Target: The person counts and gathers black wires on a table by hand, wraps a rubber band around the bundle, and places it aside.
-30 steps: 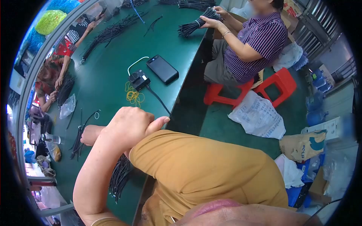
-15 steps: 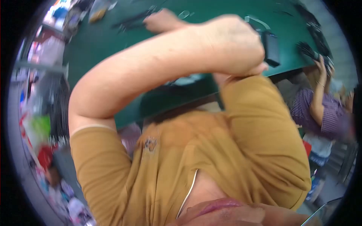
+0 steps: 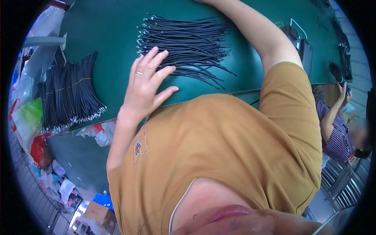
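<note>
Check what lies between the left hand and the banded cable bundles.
Only bare green tabletop lies between the left hand and the banded cable bundles, as the head view shows.

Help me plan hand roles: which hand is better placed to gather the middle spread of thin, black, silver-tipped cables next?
Likely left. The bare left hand, open, is at the near-left corner of the thin black cables; the bare right hand is mostly cut off beyond them.
</note>
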